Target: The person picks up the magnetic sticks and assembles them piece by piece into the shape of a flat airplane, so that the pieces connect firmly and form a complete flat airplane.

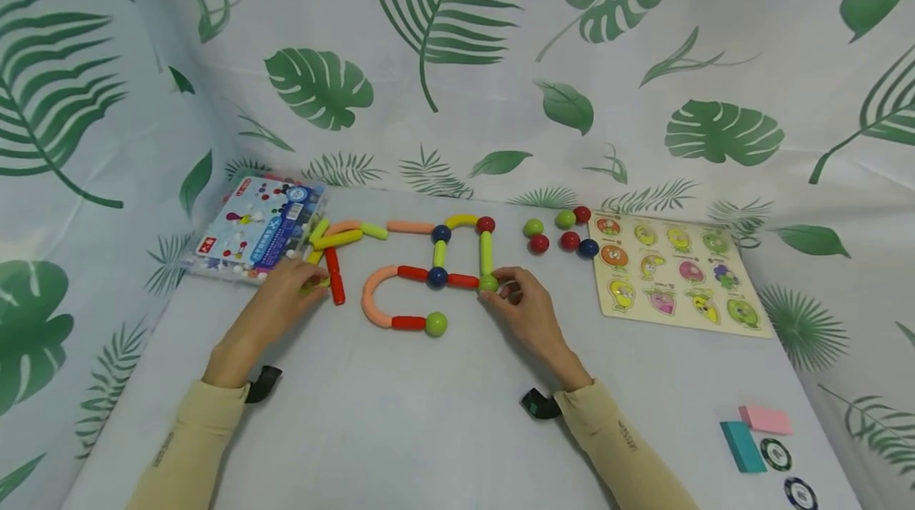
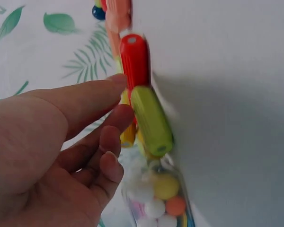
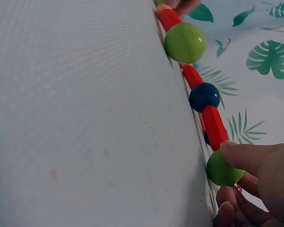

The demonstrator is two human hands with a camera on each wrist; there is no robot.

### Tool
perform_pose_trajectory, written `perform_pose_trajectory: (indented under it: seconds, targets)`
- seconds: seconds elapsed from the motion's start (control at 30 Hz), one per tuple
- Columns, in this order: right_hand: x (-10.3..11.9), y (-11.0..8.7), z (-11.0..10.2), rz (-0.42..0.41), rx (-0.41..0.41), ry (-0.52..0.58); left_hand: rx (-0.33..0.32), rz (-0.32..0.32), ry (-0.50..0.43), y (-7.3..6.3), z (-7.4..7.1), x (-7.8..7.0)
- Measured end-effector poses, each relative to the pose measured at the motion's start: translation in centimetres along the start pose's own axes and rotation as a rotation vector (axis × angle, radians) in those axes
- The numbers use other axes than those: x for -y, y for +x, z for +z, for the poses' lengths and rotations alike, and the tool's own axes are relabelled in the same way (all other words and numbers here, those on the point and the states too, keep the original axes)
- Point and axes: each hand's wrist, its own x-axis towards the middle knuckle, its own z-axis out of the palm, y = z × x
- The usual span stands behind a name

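Observation:
My right hand (image 1: 527, 307) pinches a green ball (image 3: 223, 169) between thumb and fingers, at the corner of a joined figure of rods and balls. A short red rod (image 3: 214, 126) links that ball to a dark blue ball (image 1: 438, 277). A light green rod (image 1: 486, 253) rises from the same corner to a red ball (image 1: 486, 224). At the left, my left hand (image 1: 287, 291) is over a pile of loose rods. Its thumb and forefinger are apart, tips beside a green rod (image 2: 152, 120); whether they touch it is unclear. A red rod (image 2: 135, 59) lies against it.
A clear box (image 1: 260, 228) of parts stands behind my left hand. Several loose balls (image 1: 539, 244) lie right of the figure, beside a fruit picture board (image 1: 682, 272). Pink (image 1: 766, 419) and teal blocks (image 1: 743, 446) lie at front right with two round chips (image 1: 776, 454).

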Motion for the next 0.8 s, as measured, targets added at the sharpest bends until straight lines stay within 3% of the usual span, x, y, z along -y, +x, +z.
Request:
perform_pose_trajectory:
  seconds: [0.23,0.37,0.57,0.7,0.8]
  targets:
    - [0.2,0.0,-0.2,0.008,0.004,0.002,-0.003,-0.035,0.080,1.0,1.7,-1.9]
    - [0.2,-0.1,-0.1,0.005,0.007,0.010,0.028,-0.079,0.135,0.9,2.1,-2.9]
    - [0.1,-0.1,0.0,-0.018,0.010,-0.004,0.071,-0.101,0.071,-0.2,1.6,-3.1]
    - [0.2,-0.1,-0.2,-0.022,0.002,-0.005,0.053,-0.134,0.028,-0.3,1.4,-2.9]
    - [0.2,-0.1,-0.2,-0.012,0.001,0.000,0.008,-0.177,0.068,0.1,2.0,-3.0]
